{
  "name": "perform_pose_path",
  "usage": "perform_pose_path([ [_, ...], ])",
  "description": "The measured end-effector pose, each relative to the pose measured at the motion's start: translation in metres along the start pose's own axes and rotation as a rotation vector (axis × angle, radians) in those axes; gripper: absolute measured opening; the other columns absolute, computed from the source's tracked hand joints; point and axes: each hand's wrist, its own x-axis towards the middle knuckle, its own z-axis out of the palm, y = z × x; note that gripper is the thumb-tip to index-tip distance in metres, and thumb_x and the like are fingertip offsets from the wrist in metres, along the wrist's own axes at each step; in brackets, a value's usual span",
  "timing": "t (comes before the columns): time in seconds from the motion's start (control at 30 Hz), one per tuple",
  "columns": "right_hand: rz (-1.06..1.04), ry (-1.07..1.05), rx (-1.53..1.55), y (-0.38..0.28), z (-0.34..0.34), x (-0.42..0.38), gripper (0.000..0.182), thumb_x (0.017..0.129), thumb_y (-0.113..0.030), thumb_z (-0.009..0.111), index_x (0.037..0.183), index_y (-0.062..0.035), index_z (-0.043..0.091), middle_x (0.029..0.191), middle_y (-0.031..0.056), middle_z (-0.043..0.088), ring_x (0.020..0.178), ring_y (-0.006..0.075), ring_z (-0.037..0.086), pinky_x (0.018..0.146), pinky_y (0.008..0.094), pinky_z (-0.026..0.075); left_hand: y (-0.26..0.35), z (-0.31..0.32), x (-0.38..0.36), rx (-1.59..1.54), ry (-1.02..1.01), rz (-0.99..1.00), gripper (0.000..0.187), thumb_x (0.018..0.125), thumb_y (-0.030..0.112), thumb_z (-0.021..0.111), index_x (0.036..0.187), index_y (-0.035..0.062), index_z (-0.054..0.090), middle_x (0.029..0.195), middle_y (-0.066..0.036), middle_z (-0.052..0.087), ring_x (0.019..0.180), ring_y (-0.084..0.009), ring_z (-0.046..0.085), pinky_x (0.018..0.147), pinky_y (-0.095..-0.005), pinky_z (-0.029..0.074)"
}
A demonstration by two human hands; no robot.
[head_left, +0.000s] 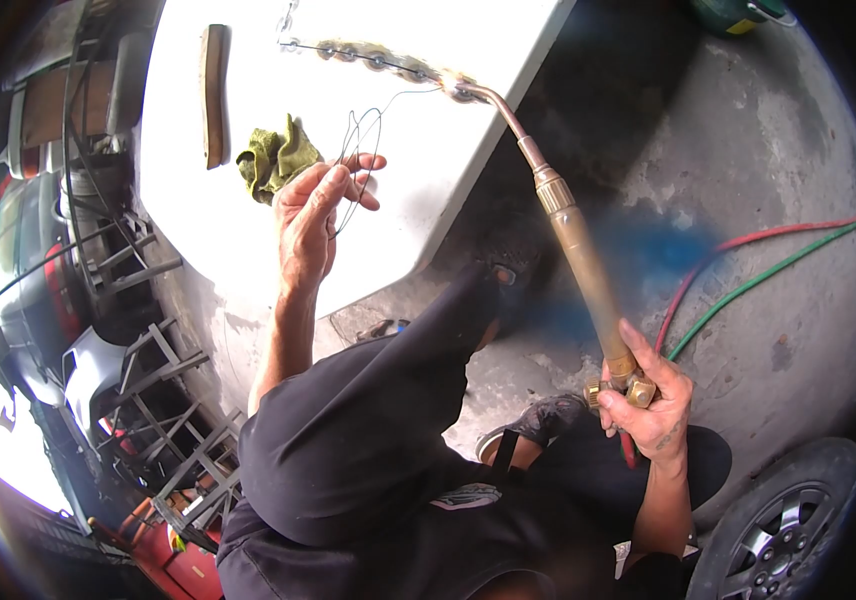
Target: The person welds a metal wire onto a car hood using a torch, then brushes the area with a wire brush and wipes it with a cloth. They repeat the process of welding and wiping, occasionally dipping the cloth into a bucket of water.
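Observation:
Between the thumb and fingers of my left hand (318,215) is a looped thin wire (356,140), whose far end runs to the torch tip. My right hand (653,395) grips the valve end of a brass torch (583,260). The torch's bent tip meets the right end of a row of rings or links (378,62) on the white panel (418,190), where there is a bright glow. Beside my left hand lies a crumpled green cloth (278,158). A long brown strip (213,95) rests farther left on the panel.
Red (748,238) and green (748,290) hoses trail right from the torch. A wheel (783,545) stands at the lower right. Metal frames (163,400) and a vehicle (33,270) are at the left. A dark green container (733,15) sits at the top right.

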Motion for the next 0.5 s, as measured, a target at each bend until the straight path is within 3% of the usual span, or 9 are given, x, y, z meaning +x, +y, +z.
perform_pose_path([
  [0.4, 0.002, -0.003, -0.005, -0.0005, 0.0006, 0.0001, 0.076, 0.081, 0.016, 0.069, 0.152, -0.0084, 0.055, 0.095, 0.0094, 0.067, 0.062, 0.0108, 0.066, 0.052, 0.0236, 0.052, -0.0001, -0.0011, 0.0003, -0.002, -0.005, 0.002, 0.030, 0.105, 0.024, 0.062, 0.089, -0.0001, 0.071, 0.115, -0.023, 0.074, 0.088, -0.0194, 0.071, 0.101, -0.0480, 0.046],
  [0.5, 0.001, -0.006, -0.001, -0.0008, 0.0008, 0.0004, 0.076, 0.081, 0.016, 0.069, 0.152, -0.0085, 0.055, 0.096, 0.0095, 0.067, 0.062, 0.0107, 0.066, 0.052, 0.0235, 0.052, 0.0003, -0.0022, 0.0004, 0.033, -0.011, -0.013, 0.035, 0.106, 0.025, 0.060, 0.083, -0.0009, 0.067, 0.121, -0.028, 0.070, 0.098, -0.0262, 0.069, 0.099, -0.0493, 0.050],
])
